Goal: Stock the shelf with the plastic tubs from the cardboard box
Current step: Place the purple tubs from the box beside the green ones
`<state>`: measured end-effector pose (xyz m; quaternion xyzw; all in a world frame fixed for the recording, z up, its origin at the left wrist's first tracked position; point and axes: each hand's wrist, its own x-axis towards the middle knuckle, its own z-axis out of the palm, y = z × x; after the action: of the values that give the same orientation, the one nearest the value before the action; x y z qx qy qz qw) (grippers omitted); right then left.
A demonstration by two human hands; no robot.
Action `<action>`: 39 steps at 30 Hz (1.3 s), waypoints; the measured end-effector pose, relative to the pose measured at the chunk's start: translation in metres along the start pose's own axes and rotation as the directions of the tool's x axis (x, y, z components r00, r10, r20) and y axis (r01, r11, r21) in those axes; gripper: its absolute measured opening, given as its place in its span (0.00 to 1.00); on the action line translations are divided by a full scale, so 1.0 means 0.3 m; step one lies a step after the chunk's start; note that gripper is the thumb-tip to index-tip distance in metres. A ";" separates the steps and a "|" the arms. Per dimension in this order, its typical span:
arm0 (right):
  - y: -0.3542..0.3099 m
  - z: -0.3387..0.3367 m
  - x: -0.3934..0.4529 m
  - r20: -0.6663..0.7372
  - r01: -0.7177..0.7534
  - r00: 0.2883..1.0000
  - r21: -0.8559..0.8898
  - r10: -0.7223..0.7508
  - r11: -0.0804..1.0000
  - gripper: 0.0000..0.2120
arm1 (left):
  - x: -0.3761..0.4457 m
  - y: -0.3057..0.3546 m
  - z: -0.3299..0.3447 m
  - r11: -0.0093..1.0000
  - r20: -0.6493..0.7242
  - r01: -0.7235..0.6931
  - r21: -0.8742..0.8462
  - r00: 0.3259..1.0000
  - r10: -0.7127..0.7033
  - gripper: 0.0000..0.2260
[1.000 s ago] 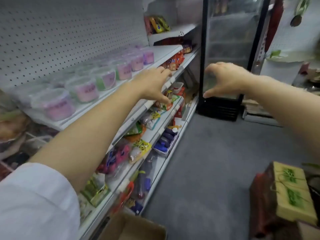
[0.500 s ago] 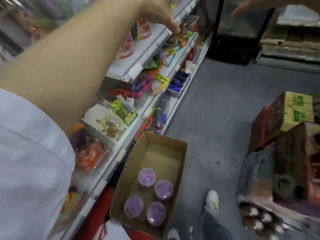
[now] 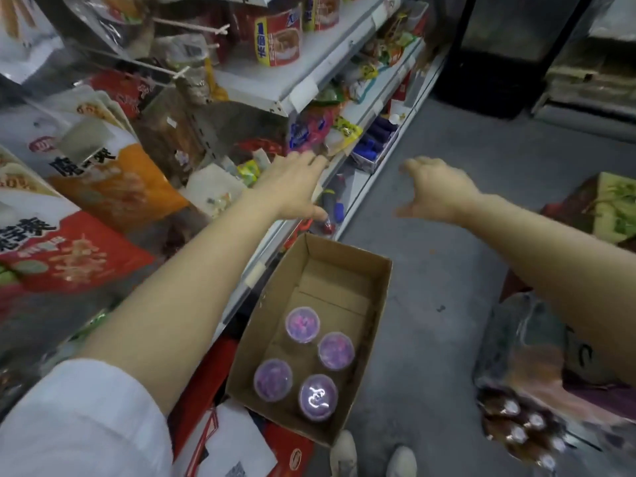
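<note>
Above cardboard box [image 3: 375,290], left hand [image 3: 292,187], right hand [image 3: 437,191], empty, open.

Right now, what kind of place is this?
Most likely a small grocery or convenience store aisle: white tiered shelves packed with snack bags, a glass-door cooler at the end, and an open cardboard box of plastic tubs on the floor.

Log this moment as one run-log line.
left hand open, empty | right hand open, empty | cardboard box on floor by shelf | four plastic tubs remain inside | none gripped yet
</note>
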<state>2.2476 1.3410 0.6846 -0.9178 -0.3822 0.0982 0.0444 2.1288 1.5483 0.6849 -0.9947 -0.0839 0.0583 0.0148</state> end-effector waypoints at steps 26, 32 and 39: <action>-0.283 1.700 -0.168 0.523 -0.301 0.827 0.106 0.204 0.948 0.34 | -0.057 -0.203 1.662 0.943 0.535 0.200 -0.267 0.844 -0.028 0.24; -0.310 1.792 -0.188 0.462 -0.462 0.808 0.114 0.365 0.879 0.39 | 0.005 -0.172 1.756 0.939 0.506 0.164 -0.303 0.862 0.012 0.31; -0.233 1.845 -0.026 0.360 -0.391 0.869 0.078 0.340 0.917 0.38 | 0.018 -0.205 1.861 0.891 0.527 0.233 -0.390 0.850 0.008 0.27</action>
<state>2.0753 1.3882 0.1561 -0.9368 -0.1947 0.2894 0.0266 2.0578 1.6209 0.1324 -0.9126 -0.1553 0.3006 -0.2296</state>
